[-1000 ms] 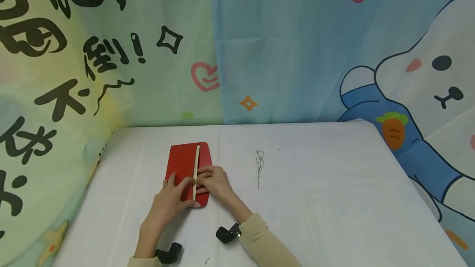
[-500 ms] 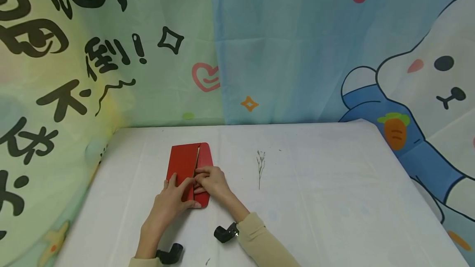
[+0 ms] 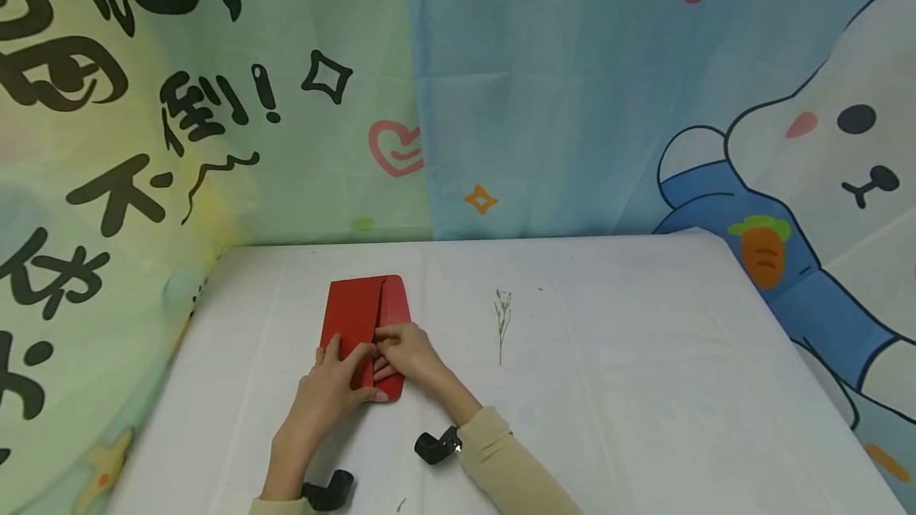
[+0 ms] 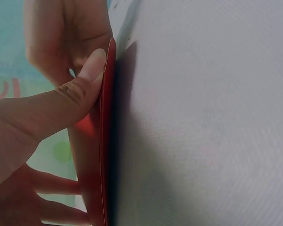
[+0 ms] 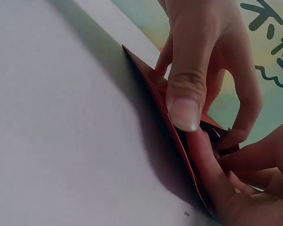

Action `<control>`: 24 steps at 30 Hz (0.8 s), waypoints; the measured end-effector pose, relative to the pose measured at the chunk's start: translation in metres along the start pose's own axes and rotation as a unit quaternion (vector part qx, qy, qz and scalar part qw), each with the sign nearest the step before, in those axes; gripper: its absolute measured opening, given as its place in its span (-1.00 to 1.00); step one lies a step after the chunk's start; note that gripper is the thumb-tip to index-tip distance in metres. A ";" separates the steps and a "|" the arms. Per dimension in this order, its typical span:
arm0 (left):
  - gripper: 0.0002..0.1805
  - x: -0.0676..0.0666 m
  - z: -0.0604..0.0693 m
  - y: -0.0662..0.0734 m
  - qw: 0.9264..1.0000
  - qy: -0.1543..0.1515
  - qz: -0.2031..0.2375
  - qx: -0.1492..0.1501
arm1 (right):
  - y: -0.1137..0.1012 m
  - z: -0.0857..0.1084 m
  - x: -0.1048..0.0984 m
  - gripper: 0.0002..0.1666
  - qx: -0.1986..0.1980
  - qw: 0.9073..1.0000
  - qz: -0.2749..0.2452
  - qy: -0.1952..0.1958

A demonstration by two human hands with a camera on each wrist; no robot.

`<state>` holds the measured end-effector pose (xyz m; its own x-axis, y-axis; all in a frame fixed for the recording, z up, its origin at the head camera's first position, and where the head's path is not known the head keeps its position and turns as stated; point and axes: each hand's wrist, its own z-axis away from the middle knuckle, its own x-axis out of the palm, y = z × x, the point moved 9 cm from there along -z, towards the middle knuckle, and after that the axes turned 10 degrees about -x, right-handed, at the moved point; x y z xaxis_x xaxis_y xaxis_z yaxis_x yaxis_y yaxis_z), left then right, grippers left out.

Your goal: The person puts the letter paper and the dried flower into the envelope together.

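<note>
In the head view a red envelope (image 3: pixel 351 308) lies on the white table, its lighter flap (image 3: pixel 395 304) unfolded to the right. My left hand (image 3: pixel 329 384) grips its lower part, thumb at the near edge and other fingers spread on the face. In the left wrist view the left thumb (image 4: pixel 61 106) presses the edge of the envelope (image 4: pixel 105 141). My right hand (image 3: pixel 415 356) is at the mouth beside the flap. The right wrist view shows one right finger (image 5: pixel 207 165) inside the mouth and the others bent close to the left fingertips. The envelope's inside is mostly hidden.
A thin dried sprig (image 3: pixel 502 320) lies on the table (image 3: pixel 608 372) right of the envelope, and a tiny sprig piece (image 3: pixel 401 504) is near the front edge. A printed cloth (image 3: pixel 544 102) hangs behind the table.
The pale strip seen along the envelope's mouth has narrowed and gone from sight. My right hand has shifted slightly at the mouth; my left hand has stayed in place.
</note>
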<state>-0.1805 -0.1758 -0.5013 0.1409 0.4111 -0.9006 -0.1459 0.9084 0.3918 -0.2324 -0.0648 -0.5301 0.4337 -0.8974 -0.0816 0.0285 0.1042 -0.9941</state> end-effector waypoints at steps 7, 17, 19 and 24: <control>-0.25 0.002 0.001 -0.001 1.000 -0.002 -0.001 -0.003 | 0.000 0.006 -0.013 -0.61 -0.016 1.000 -0.019 0.011; -0.28 0.000 0.001 -0.002 1.000 0.007 -0.001 0.000 | -0.015 0.025 -0.053 -0.63 -0.061 0.994 0.064 0.070; -0.29 0.000 0.001 -0.001 1.000 0.007 0.002 0.001 | -0.018 0.028 -0.065 -0.66 -0.078 0.987 0.105 0.091; -0.29 0.002 0.001 -0.001 1.000 0.002 0.006 0.001 | -0.028 0.040 -0.094 -0.77 -0.104 0.956 0.226 0.153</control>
<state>-0.1791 -0.1761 -0.5036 0.1349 0.4224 -0.8963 -0.1459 0.9032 0.4036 -0.2382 0.0339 -0.4918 0.0740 -0.8677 -0.4916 -0.2929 0.4523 -0.8424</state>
